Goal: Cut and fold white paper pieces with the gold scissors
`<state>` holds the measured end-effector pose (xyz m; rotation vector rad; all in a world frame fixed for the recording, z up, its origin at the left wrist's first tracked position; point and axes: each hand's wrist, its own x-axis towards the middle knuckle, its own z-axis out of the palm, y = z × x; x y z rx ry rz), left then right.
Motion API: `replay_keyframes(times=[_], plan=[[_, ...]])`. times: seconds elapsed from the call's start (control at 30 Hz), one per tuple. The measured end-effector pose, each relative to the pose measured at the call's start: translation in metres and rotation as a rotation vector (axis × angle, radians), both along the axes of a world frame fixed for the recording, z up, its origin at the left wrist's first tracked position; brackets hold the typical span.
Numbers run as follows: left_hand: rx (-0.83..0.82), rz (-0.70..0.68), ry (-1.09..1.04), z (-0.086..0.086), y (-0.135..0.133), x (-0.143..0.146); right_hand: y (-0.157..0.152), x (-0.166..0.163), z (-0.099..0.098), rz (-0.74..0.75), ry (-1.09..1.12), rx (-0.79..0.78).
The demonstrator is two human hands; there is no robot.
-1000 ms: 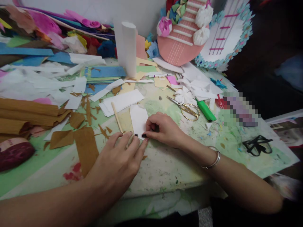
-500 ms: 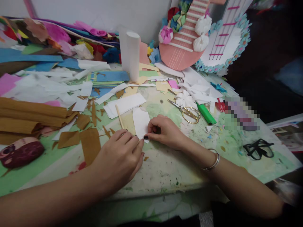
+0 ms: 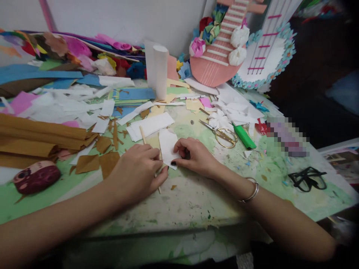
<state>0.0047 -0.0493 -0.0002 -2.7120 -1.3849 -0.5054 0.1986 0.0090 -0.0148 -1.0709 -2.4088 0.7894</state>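
My left hand (image 3: 143, 168) is closed around a thin pale wooden stick (image 3: 142, 134). Its upper end shows beyond the knuckles and its lower tip pokes out below the palm; the middle is hidden by my fingers. Just to the right, a small white paper piece (image 3: 167, 142) lies on the table between both hands. The fingers of my right hand (image 3: 193, 155) are curled, and its thumb and fingertips pinch the lower right edge of that piece. The left fingertips are close to its lower left edge.
White paper strips (image 3: 151, 125) lie behind the hands. Gold-handled scissors (image 3: 221, 135), a green marker-like item (image 3: 244, 135) and black glasses-shaped frames (image 3: 307, 178) lie to the right. Brown crepe paper (image 3: 36, 136) and a maroon case (image 3: 37, 177) are left. Paper instruments (image 3: 215, 69) stand behind.
My left hand has shifted its fingers on the stick, and the stick's lower tip now shows below the hand. My right hand stays at the paper edge. The view has shifted slightly.
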Motion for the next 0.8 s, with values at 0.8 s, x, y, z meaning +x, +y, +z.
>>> replay_keyframes(times=[0.8], plan=[[-0.025, 0.002, -0.268, -0.03, 0.082, -0.036, -0.022, -0.004, 0.004, 0.324, -0.243, 0.672]])
